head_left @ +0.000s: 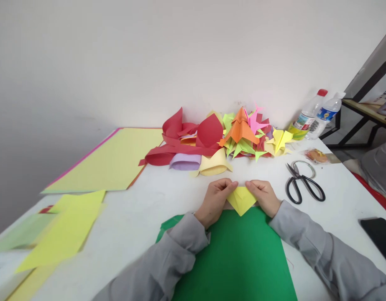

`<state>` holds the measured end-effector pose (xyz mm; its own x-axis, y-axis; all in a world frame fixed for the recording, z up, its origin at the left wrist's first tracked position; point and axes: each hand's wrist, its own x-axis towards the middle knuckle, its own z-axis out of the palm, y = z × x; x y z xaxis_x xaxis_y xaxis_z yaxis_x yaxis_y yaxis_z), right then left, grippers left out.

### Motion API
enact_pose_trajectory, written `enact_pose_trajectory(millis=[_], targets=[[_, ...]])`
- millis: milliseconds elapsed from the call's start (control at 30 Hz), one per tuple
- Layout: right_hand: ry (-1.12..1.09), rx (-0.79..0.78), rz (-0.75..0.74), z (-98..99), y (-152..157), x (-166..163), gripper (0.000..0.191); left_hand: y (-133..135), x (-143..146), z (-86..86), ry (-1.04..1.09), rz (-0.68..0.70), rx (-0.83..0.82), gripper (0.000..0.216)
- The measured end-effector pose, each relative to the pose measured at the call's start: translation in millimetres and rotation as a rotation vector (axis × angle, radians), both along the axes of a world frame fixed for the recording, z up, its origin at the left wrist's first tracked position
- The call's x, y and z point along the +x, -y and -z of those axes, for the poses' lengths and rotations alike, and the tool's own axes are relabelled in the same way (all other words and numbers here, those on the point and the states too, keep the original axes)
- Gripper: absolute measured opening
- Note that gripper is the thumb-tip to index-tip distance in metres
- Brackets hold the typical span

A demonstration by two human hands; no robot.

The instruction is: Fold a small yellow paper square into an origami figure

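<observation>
A small piece of folded yellow paper (241, 201) is held between my two hands, its point toward me. My left hand (215, 200) pinches its left corner between thumb and fingers. On the right corner, my right hand (264, 195) grips it the same way. Both thumbs lie on top, and the other fingers are partly hidden behind the paper. Under the hands and forearms lies a large green sheet (239, 251) on the white table.
Folded paper pieces, among them an orange one (240, 127) and red loops (208, 133), pile against the wall. Black-handled scissors (301, 184) and a tape roll (308, 167) lie right, with a phone (379, 238) nearer. Yellow sheets (67, 230) spread left; bottles (326, 115) stand back right.
</observation>
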<state>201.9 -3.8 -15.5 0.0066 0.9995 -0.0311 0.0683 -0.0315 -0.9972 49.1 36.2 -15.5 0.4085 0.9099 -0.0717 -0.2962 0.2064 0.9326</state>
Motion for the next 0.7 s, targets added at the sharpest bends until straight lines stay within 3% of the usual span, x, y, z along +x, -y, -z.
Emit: enact_pose_trajectory(millis=[167,500,700], targets=[[0.086,0.066,-0.058,-1.3,-0.8,-0.5,0.050,0.3,0.4,1.0,-0.075,0.015,0.023,0.041],[0.083,0.059,0.042,-3.1,-1.9,-1.2,0.045,2.8,1.7,-5.7,-0.115,0.005,0.016,0.031],[0.005,-0.050,-0.020,-6.0,-0.8,-1.1,0.037,0.9,0.5,0.9,-0.071,-0.059,0.015,0.025]])
